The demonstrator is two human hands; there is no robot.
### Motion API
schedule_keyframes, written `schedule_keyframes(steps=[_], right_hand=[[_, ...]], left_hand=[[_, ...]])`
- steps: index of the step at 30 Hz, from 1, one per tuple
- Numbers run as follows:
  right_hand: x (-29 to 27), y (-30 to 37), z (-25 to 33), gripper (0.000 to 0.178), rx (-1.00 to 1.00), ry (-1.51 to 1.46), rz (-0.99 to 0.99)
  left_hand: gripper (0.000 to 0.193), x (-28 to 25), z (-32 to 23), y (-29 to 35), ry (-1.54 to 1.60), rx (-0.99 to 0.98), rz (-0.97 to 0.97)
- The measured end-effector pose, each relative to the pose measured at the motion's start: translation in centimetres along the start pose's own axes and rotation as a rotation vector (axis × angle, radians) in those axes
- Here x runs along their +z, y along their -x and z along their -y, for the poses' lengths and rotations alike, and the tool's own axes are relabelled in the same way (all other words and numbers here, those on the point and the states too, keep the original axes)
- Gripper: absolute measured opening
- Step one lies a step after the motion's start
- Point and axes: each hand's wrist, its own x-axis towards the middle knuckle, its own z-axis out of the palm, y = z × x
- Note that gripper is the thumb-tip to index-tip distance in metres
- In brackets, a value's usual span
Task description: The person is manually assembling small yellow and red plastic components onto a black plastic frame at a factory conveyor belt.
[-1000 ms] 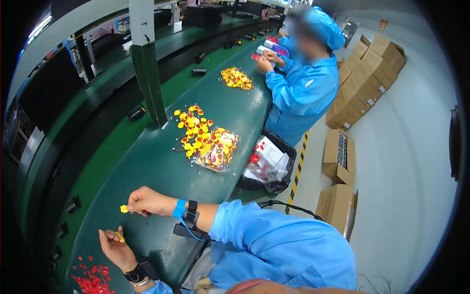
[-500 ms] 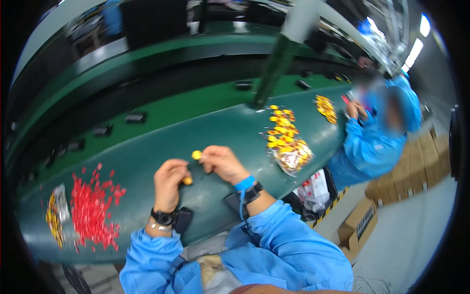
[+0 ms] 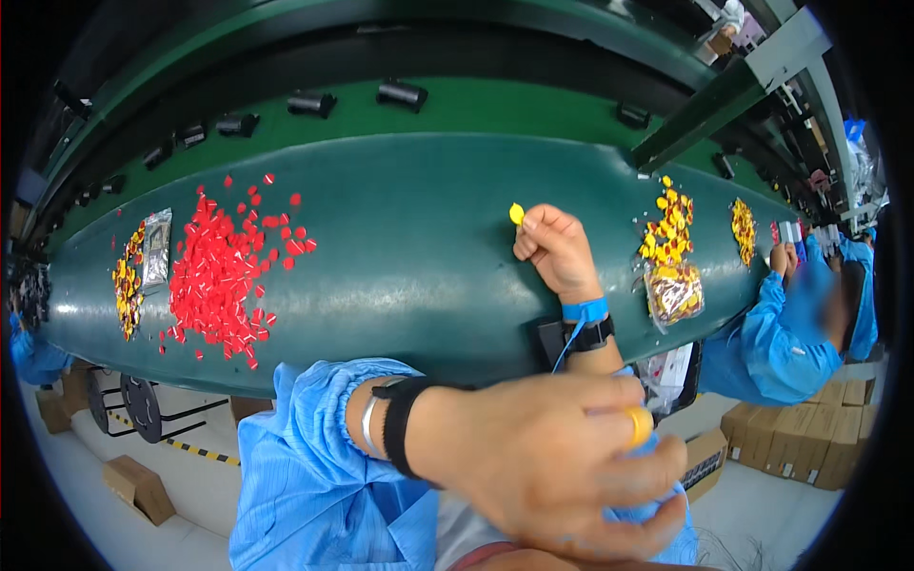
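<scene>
My right hand (image 3: 562, 252) is raised over the green worktop (image 3: 409, 238), thumb and finger pinching a small yellow disc-shaped piece (image 3: 517, 214) with a pointed top. Close to the camera, my left hand (image 3: 533, 457) reaches across to the right, below my right wrist. Its fingers are spread and partly bent, somewhat blurred, with nothing seen gripped. Around one of its fingertips is a yellow-orange band (image 3: 638, 426), which looks like a finger cot. Left of my hands lies a wide heap of small red pieces (image 3: 219, 276). To the right are loose yellow pieces (image 3: 669, 228).
A clear bag of yellow pieces (image 3: 676, 293) lies at the right; a silvery bag (image 3: 157, 249) lies left beside more yellow pieces (image 3: 127, 285). Black cylinders (image 3: 402, 93) line the far green belt. A slanted green post (image 3: 700, 119) stands right. A co-worker in blue (image 3: 800, 333) works farther right.
The view has swung left and lower. My left hand has left the worktop and come near the camera, swinging right, its fingers spreading. The right hand keeps its yellow piece.
</scene>
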Motion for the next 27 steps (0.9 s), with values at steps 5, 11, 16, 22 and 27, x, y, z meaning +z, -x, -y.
schedule_keyframes(steps=[5,11,16,22,27], right_hand=[[-0.4,-0.1,-0.4,0.012,0.004,0.007,0.024],[-0.7,0.3,-0.2,0.010,0.002,0.010,-0.009],[0.1,0.1,-1.0,0.011,0.010,0.046,-0.006],[-0.6,0.5,-0.4,0.013,0.000,-0.003,-0.013],[-0.5,-0.1,-0.6,0.013,-0.007,0.013,-0.005]], left_hand=[[0.020,0.0,0.9,0.5,0.099,0.139,-0.148],[0.026,-1.0,0.8,0.6,0.277,0.088,0.092],[0.016,-0.4,2.0,1.1,0.347,0.134,0.272],[0.015,0.7,4.6,2.0,-0.361,-0.462,0.889],[0.018,0.8,5.7,1.4,-0.440,-0.566,0.846]])
